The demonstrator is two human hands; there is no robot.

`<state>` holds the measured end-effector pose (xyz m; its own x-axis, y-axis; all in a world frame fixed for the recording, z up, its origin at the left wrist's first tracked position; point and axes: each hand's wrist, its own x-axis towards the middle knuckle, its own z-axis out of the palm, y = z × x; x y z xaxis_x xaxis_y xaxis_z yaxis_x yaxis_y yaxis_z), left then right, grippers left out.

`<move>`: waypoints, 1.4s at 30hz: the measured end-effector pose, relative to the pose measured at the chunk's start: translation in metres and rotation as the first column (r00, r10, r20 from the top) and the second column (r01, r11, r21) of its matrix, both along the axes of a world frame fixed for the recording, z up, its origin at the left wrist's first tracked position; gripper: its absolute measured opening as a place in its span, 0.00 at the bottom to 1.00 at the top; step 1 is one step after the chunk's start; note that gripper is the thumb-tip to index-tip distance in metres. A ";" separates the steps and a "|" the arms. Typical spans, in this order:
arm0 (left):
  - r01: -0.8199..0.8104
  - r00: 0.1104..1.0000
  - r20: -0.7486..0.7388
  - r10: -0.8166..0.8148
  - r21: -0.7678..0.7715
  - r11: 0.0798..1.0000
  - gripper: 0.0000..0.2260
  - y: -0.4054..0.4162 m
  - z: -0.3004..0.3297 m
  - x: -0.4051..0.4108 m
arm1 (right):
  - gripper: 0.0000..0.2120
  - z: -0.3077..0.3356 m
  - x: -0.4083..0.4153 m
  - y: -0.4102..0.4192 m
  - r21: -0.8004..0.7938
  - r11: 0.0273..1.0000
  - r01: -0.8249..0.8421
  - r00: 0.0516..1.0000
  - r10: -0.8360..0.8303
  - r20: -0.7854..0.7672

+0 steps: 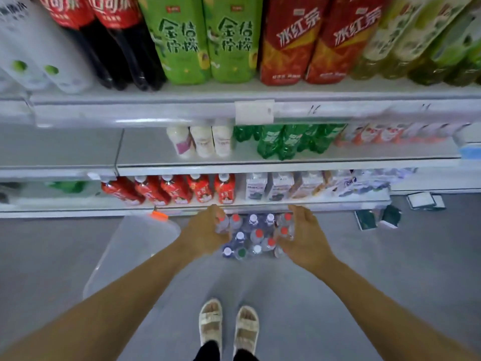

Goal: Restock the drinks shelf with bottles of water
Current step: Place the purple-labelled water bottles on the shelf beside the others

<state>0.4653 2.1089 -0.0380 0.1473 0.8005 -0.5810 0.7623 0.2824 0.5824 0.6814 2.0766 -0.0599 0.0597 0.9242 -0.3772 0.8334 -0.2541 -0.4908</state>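
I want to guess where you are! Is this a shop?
Most likely a small grocery shop's drinks aisle. Long white metal shelves hold rows of big green lemon-tea bottles and red iced-tea bottles, and a blank white price tag is clipped to a shelf edge.
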 end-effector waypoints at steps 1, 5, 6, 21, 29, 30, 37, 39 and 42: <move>0.014 1.000 0.002 -0.014 0.001 1.000 0.17 0.004 -0.013 0.000 | 0.30 -0.011 -0.002 0.001 -0.003 1.000 0.008 1.000 -0.008 -0.002; 0.023 0.999 -0.040 -0.022 0.017 1.000 0.17 0.016 -0.064 -0.007 | 0.34 -0.051 -0.008 0.005 -0.037 0.999 0.017 1.000 -0.016 0.015; 0.009 0.999 -0.038 -0.009 0.006 1.000 0.18 0.015 -0.077 -0.010 | 0.34 -0.061 -0.011 0.005 -0.056 0.998 0.013 1.000 -0.012 0.024; -0.102 0.992 -0.097 0.087 -0.167 0.981 0.20 -0.017 -0.202 -0.099 | 0.35 -0.172 -0.088 -0.010 -0.236 0.971 -0.035 0.999 0.035 -0.007; -0.056 0.997 -0.057 0.046 -0.178 0.982 0.20 -0.015 -0.265 -0.085 | 0.34 -0.247 -0.086 -0.021 -0.270 0.961 0.061 0.998 -0.062 0.006; -0.034 0.998 -0.051 0.026 -0.175 0.984 0.21 -0.014 -0.277 -0.078 | 0.34 -0.260 -0.082 -0.022 -0.281 0.957 0.078 0.997 -0.074 0.023; 0.098 0.994 -0.029 -0.101 -0.093 0.991 0.21 -0.018 -0.367 -0.015 | 0.32 -0.360 -0.046 -0.030 -0.285 0.947 0.145 0.989 -0.136 0.050; 0.113 0.993 -0.014 -0.114 -0.064 0.992 0.20 -0.019 -0.393 0.000 | 0.32 -0.388 -0.039 -0.029 -0.256 0.952 0.166 0.986 -0.159 0.049; 0.144 0.990 0.003 -0.144 -0.014 0.990 0.19 -0.019 -0.427 0.019 | 0.35 -0.431 -0.032 -0.027 -0.185 0.964 0.192 0.981 -0.191 0.025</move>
<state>0.4838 2.0894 -0.4646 0.2617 0.7629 -0.5912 0.7942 0.1779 0.5811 0.6497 2.0492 -0.4913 0.2321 0.8092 -0.5398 0.7637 -0.4953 -0.4142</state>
